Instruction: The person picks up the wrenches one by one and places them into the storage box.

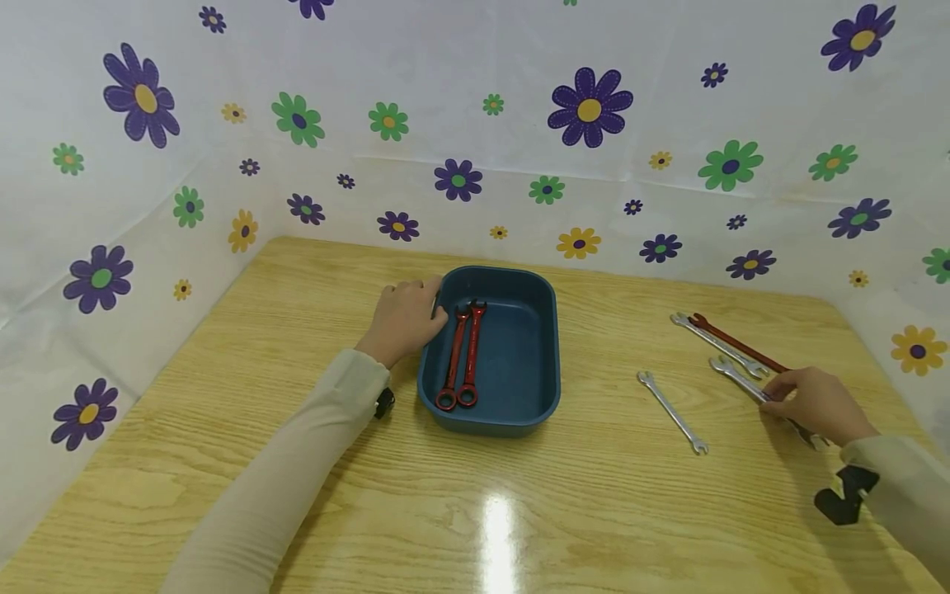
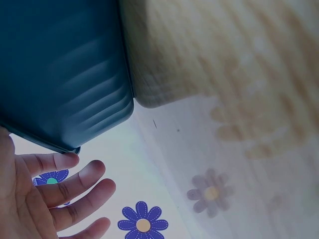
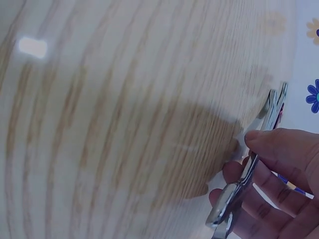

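Observation:
My left hand (image 1: 406, 322) grips the left rim of a blue rectangular tub (image 1: 523, 371), thumb over the edge. In the left wrist view its other fingers (image 2: 75, 209) spread beside the tub's outer wall. Inside the tub, two red combination wrenches (image 1: 472, 355) lie side by side against the left. At the right, my right hand (image 1: 820, 404) pinches a silver open-end wrench (image 1: 737, 377) between thumb and fingers; its far part is partly covered by the hand. Just beyond lie a red wrench (image 1: 742, 346) and another silver wrench (image 1: 716, 344), close together.
One smaller silver open-end wrench (image 1: 671, 412) lies alone between the tub and my right hand. The wooden table (image 1: 594, 511) meets a white flowered cloth (image 1: 505, 132) at its back and sides.

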A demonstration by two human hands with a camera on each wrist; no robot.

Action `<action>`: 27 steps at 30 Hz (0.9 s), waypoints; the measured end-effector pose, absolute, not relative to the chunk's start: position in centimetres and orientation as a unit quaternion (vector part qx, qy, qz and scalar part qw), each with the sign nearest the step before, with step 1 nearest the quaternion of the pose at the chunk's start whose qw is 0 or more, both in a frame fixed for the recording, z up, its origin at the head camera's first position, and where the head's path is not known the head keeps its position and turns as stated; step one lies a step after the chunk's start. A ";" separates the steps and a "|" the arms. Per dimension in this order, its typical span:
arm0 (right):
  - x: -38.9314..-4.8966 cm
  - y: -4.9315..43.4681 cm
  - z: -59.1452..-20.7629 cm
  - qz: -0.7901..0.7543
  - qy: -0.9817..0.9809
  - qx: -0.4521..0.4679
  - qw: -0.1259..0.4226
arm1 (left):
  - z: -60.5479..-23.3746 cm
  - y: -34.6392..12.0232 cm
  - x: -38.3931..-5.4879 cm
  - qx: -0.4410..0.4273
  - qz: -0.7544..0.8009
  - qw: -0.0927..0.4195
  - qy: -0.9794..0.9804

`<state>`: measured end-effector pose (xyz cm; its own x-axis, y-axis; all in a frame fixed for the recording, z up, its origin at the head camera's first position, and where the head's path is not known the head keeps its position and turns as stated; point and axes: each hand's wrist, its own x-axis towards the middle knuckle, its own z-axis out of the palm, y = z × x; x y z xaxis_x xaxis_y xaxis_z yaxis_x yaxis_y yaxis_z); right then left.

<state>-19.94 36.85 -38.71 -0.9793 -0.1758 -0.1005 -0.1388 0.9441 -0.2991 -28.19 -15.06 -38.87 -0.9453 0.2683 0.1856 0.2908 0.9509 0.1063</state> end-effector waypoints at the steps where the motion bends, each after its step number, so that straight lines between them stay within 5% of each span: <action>1: -19.9 36.8 -38.7 -0.147 0.984 -0.079 0.064 | -38.9 -15.1 -28.2 -0.142 -0.067 0.085 -0.984; 27: -19.7 36.1 -38.5 -0.152 0.985 -0.061 0.050 | -39.1 -15.1 -28.3 -0.138 -0.083 0.082 -0.984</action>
